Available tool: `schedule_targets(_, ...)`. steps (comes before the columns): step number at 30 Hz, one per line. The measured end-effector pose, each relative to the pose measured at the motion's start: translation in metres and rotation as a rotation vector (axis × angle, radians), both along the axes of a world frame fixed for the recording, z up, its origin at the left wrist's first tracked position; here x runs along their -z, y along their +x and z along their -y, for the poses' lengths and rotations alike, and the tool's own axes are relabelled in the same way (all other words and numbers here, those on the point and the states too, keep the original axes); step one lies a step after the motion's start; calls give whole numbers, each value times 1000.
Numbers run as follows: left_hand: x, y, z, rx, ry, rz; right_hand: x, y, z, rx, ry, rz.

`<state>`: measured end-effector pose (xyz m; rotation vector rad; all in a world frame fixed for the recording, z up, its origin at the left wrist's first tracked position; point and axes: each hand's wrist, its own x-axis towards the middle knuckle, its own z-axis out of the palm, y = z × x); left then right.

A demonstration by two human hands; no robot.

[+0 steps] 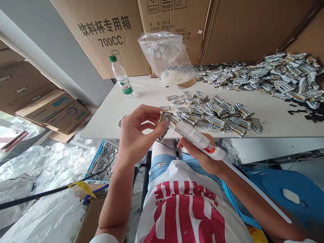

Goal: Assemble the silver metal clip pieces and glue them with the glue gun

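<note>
My left hand (pixel 141 135) pinches a small grey-and-white framed part (pixel 164 125) between thumb and fingers, just over the table's front edge. In my right hand (pixel 199 152) is a white hot glue gun (pixel 193 136) with a red switch, and a long translucent glue stick (pixel 258 190) sticks out of its back end. The gun's nozzle points left and is right at the held part; whether they touch I cannot tell. Behind the gun, a loose pile of similar framed parts (pixel 212 113) lies on the white table (pixel 152 98).
A much larger heap of these parts (pixel 273 74) fills the back right, with black scraps (pixel 307 113) beside it. A water bottle (pixel 124 81) and a clear plastic bag (pixel 167 60) stand before large cardboard boxes (pixel 106 30). Below left is a blue-edged crate (pixel 106 162) of parts; a blue stool (pixel 280 189) stands right.
</note>
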<state>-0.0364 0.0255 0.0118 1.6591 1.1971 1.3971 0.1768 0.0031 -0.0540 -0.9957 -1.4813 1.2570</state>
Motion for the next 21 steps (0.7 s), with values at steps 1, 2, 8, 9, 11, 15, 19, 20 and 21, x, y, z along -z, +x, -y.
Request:
schedule_targets(1, 0, 0, 0, -6, 5, -6, 0, 0, 0, 0, 3, -1)
schedule_targets(2, 0, 0, 0, -8, 5, -12, -1, 0, 0, 1, 6, -2)
schedule_targets(8, -5, -1, 1, -6, -6, -42, 2, 0, 0, 10, -12, 11)
schedule_targets(9, -5, -1, 1, -12, -6, -50, 2, 0, 0, 11, -15, 12)
schedule_targets(11, -7, 0, 2, -29, 9, -62, 2, 0, 1, 10, -20, 16)
schedule_targets(15, -7, 1, 2, -53, 41, -104, -1, 0, 1, -1, -23, 18)
schedule_targets(19, -5, 0, 2, -60, 62, -140, -3, 0, 0, 1, -20, 29)
schedule_targets(20, -5, 0, 2, -64, 68, -143, -2, 0, -1, 1, -19, 31)
schedule_targets(21, -5, 0, 2, -67, 73, -146, -1, 0, -1, -1, -19, 29)
